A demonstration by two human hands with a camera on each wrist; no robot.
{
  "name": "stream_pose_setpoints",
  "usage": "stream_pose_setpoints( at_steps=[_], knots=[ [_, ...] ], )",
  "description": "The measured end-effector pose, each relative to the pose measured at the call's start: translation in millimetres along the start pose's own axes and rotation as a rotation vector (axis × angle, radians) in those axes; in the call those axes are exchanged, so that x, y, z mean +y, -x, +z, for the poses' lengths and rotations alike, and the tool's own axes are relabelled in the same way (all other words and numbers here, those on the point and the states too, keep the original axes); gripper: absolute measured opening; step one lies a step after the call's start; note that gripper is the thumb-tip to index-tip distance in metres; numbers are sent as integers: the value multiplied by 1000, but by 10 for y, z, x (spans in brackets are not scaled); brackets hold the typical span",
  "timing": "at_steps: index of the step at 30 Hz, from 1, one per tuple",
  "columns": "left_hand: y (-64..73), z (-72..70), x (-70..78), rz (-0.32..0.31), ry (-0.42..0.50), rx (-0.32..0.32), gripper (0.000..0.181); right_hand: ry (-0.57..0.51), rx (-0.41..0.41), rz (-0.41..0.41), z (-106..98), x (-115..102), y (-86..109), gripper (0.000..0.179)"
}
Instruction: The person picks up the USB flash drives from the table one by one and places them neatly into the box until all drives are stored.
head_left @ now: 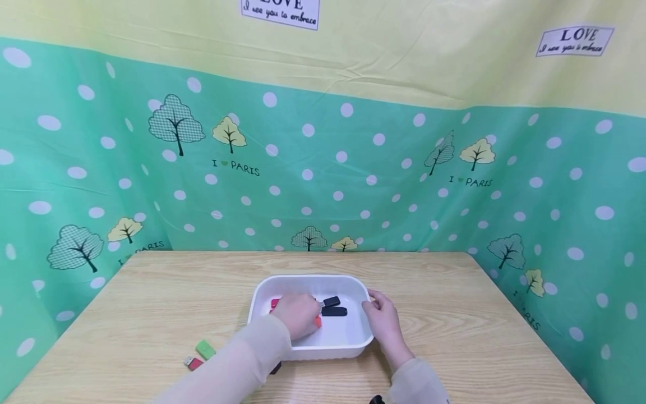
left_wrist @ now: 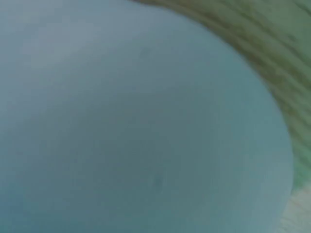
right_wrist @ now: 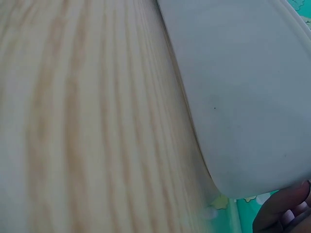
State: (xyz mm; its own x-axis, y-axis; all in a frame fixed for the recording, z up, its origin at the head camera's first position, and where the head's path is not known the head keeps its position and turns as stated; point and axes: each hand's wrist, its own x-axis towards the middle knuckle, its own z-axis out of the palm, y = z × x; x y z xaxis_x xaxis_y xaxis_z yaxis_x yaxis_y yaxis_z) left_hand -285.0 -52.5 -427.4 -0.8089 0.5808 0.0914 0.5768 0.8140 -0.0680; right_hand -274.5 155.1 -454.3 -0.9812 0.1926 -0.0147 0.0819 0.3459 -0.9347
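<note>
A white plastic box stands on the table with several USB sticks in it. My left hand reaches down inside, over red sticks, and its fingertips are hidden, so whether it holds one does not show. Just right of it lie two black USB sticks, and an orange-red piece peeks out beside the hand. My right hand grips the box's right rim, thumb over the edge. In the right wrist view its fingers are at the corner of the box. The left wrist view shows only a blurred pale surface close up.
Left of the box, a green USB stick and a red USB stick lie on the wooden table. A dark object sits partly behind the left sleeve. A green and yellow patterned curtain hangs around the table.
</note>
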Motion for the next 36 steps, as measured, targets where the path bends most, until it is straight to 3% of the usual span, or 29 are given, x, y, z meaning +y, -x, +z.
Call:
stream_pose_setpoints(
  at_steps=[20,36],
  knots=[
    [0,37,14,-50,-21,1,18,-8,2,-1,-1,14,3,47],
    [21,72,5,-87,7,38,29,-13,1,-10,-3,15,9,46]
  ],
)
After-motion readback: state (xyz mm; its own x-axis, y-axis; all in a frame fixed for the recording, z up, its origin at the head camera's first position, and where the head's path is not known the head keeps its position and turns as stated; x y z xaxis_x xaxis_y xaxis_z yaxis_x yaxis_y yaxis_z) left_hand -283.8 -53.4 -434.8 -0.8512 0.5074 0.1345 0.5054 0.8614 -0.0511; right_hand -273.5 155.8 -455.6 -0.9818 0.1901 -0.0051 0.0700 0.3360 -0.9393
